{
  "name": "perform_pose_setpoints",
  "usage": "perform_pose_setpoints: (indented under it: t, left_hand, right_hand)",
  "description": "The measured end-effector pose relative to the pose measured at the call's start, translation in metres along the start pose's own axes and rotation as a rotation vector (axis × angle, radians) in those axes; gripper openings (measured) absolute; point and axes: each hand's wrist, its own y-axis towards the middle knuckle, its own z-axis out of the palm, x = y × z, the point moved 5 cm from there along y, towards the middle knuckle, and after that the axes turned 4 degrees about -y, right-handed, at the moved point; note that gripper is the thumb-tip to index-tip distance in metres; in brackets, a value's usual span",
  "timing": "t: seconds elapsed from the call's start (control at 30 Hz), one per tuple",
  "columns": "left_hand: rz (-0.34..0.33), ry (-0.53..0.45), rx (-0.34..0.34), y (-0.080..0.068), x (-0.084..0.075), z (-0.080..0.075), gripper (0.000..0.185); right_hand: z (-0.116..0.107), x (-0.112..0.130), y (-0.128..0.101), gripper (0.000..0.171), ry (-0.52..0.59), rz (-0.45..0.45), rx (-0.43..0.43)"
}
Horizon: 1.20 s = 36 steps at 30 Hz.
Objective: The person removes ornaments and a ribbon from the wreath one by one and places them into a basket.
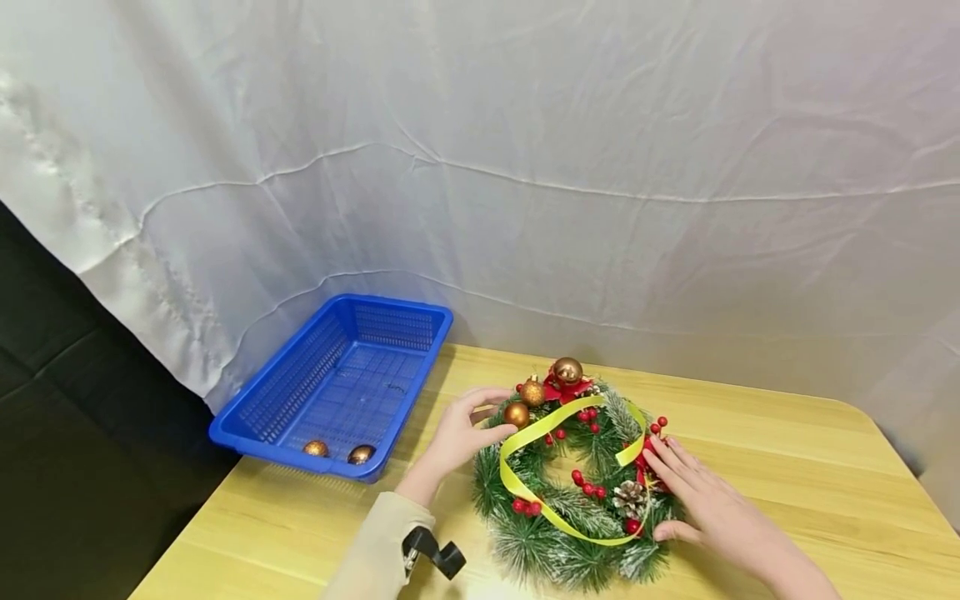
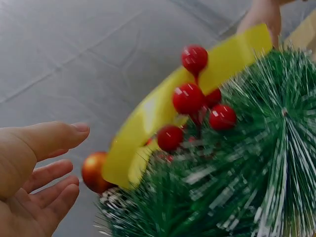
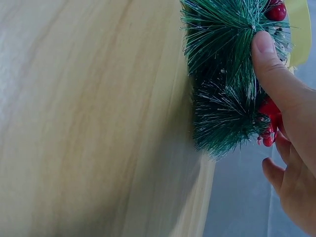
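Wreath [image 1: 573, 554], lying on the near part of the table [image 1: 787, 450], between the two hands; yellow ribbon [image 1: 536, 432] curves loosely over its top, covering some of the greenery, one end beside the right hand; red berries [image 1: 592, 490] stand out around the inner opening, with a pine cone [image 1: 630, 498] on the right side; at the upper left sit a shiny copper ball [image 1: 567, 371], on a red flower, and two further balls, one glittery [image 1: 532, 392] and one orange [image 1: 517, 414].

The left hand [image 1: 465, 429] is at the wreath's left edge, thumb and fingers apart beside the orange ball; whether it touches the ball cannot be told; the right hand [image 1: 705, 500] lies along the right edge with fingers extended, thumb apart from them and against the needles, partly hiding a second red flower.

To the left, beyond the left hand, stands a blue basket [image 1: 367, 375], two brown balls [image 1: 362, 454] near its front end; a black strap [image 1: 423, 542] crosses the left sleeve [image 1: 378, 542]; a pale curtain [image 1: 525, 167] hangs behind the table, dark cloth [image 1: 60, 400] at far left.
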Motion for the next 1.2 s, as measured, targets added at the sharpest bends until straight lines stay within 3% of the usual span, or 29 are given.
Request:
perform_pose_setpoints:
  t: [0.2,0.27,0.37,0.6,0.7,0.8,1.07,1.2]
  left_hand:
    - [-0.016,0.052,-0.020,0.009,0.028,0.002,0.049]
    - [-0.021,0.060,-0.024,0.010,0.031,0.003,0.049]
    - [-0.015,0.064,-0.030,0.011,0.031,0.004,0.047]
    - [-0.022,0.047,-0.033,0.005,0.003,0.009,0.042]
    - [-0.033,0.041,-0.037,0.005,-0.001,0.009,0.040]
    - [-0.031,0.035,-0.041,0.006,0.001,0.009,0.039]
    - [-0.032,0.013,-0.075,0.012,0.029,0.004,0.037]
    - [-0.051,0.008,-0.094,0.014,0.032,0.001,0.037]
  right_hand:
    - [0.001,-0.001,0.000,0.093,0.002,0.004,-0.001]
    - [0.001,-0.001,0.000,0.093,0.005,0.005,-0.001]
    - [0.001,-0.001,-0.001,0.093,0.007,0.007,-0.001]
    - [0.001,-0.001,-0.001,0.093,0.000,0.000,-0.014]
    - [0.002,-0.001,-0.001,0.093,-0.003,-0.002,-0.015]
    - [0.001,-0.001,-0.001,0.093,-0.001,0.001,-0.016]
    - [0.002,-0.001,-0.002,0.093,0.004,0.004,-0.013]
    - [0.002,-0.002,-0.002,0.093,0.006,0.013,-0.008]
